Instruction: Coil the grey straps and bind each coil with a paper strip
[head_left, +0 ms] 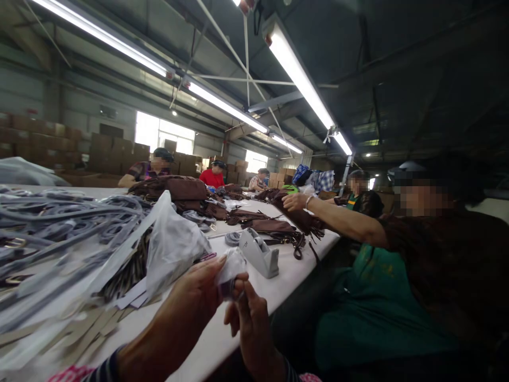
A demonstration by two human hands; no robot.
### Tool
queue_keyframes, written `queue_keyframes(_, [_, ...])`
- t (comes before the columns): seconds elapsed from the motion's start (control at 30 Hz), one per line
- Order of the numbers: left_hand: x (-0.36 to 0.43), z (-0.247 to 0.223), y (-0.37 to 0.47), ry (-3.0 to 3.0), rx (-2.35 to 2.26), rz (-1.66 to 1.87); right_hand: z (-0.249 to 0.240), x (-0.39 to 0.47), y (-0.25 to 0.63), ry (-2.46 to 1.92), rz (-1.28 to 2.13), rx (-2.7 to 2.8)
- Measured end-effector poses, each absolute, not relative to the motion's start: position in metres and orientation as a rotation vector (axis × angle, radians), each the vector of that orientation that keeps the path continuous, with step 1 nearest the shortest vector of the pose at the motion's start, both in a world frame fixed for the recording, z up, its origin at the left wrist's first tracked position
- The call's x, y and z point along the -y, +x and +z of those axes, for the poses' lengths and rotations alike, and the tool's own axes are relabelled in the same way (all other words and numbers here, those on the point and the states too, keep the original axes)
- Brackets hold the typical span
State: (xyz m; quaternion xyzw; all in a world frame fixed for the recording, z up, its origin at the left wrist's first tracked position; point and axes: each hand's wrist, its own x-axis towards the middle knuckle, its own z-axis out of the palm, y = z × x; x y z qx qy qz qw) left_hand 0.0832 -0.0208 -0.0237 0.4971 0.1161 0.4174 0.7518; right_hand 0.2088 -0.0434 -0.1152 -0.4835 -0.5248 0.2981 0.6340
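Above the table's near edge, my left hand (pixel 196 294) grips a small bundle in crinkled clear plastic (pixel 233 266). A dark purplish-grey band shows at the lower end of the bundle, its kind unclear. My right hand (pixel 253 315) is closed at that lower end, fingertips pressed against the plastic. Just beyond both hands stands a white tape dispenser (pixel 258 253), with a coiled grey strap (pixel 233 240) beside it. To the left, a translucent plastic bag (pixel 173 246) partly covers a bunch of dark strips (pixel 125 273).
Tangled grey straps (pixel 59 225) with metal rings spread over the table's left side. Beige strips (pixel 85 331) lie nearer. Brown bags (pixel 175 192) are heaped farther back. At right, a co-worker in a green apron (pixel 374 307) reaches a hand (pixel 296 201) over brown pieces.
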Motion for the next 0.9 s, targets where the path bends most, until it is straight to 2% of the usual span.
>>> queue_keyframes(0.17, [0.023, -0.032, 0.082, 1.331, -0.442, 1.061, -0.137, 0.071, 0.2, -0.922, 1.21, 1.252])
queue_keyframes(0.3, [0.018, -0.056, 0.086, 1.824, -0.585, 1.282, -0.119, 0.092, 0.218, -0.886, 1.367, 1.288])
queue_keyframes(0.43, [0.001, -0.076, 0.081, 2.341, -0.352, 1.236, -0.08, 0.104, 0.253, -1.044, 1.299, 1.286])
queue_keyframes(0.53, [-0.005, -0.079, 0.079, 2.407, -0.327, 1.167, -0.045, 0.103, 0.28, -1.144, 1.149, 1.248])
queue_keyframes(0.67, [0.004, -0.071, 0.085, 2.306, -0.526, 0.903, -0.011, 0.076, 0.309, -1.158, 0.988, 1.363])
queue_keyframes(0.77, [0.012, -0.065, 0.088, 2.102, -0.507, 0.746, -0.011, 0.048, 0.319, -1.161, 0.819, 1.529])
queue_keyframes(0.9, [0.01, -0.068, 0.088, 1.769, -0.472, 0.671, -0.047, 0.027, 0.311, -1.139, 0.712, 1.6])
